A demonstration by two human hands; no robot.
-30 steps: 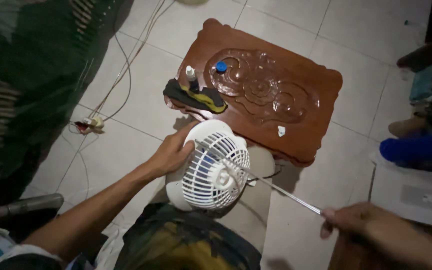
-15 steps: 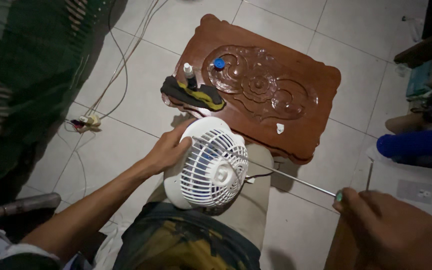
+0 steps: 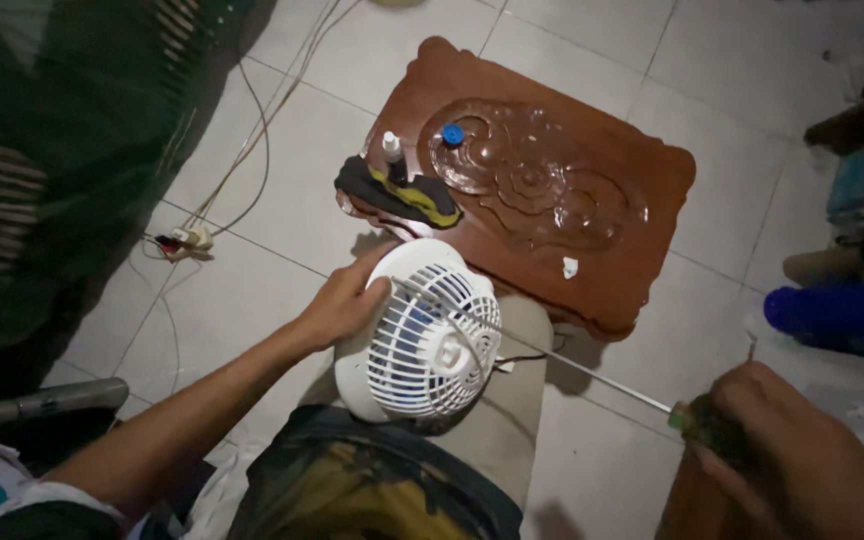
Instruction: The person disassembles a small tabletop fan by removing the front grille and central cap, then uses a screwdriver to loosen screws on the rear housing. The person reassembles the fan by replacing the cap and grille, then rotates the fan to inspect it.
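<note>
The fan [image 3: 432,340], small, white and round with a slatted grille, rests on the person's knee, grille turned up toward the camera, just short of the near edge of the bench [image 3: 592,215]. The left hand [image 3: 347,305] holds it by the rim on its left side, grip clamped on the fan's edge with the fingers curled over the housing. A long thin screwdriver [image 3: 607,380] runs from the lower right toward the fan's middle, its metal shaft slanting over the knee and the floor [image 3: 282,190]; whether the tip touches the grille cannot be told. The right hand [image 3: 782,450] is wrapped around the screwdriver's green handle, grip closed on it, at the lower right corner of the view. A thin dark cord shows at the fan's right side. The bench is low, reddish-brown wood with a carved swirl pattern on top. On its left end lies a black and yellow cloth [image 3: 397,192], with a small white bottle [image 3: 392,150] standing at it and a blue cap [image 3: 453,134] just beside. A small white scrap [image 3: 570,267] lies near the bench's front edge. The floor is pale tile; cables [image 3: 252,130] trail across it to a plug [image 3: 192,240] at the left. A blue cylinder [image 3: 837,310] lies at the right edge.
</note>
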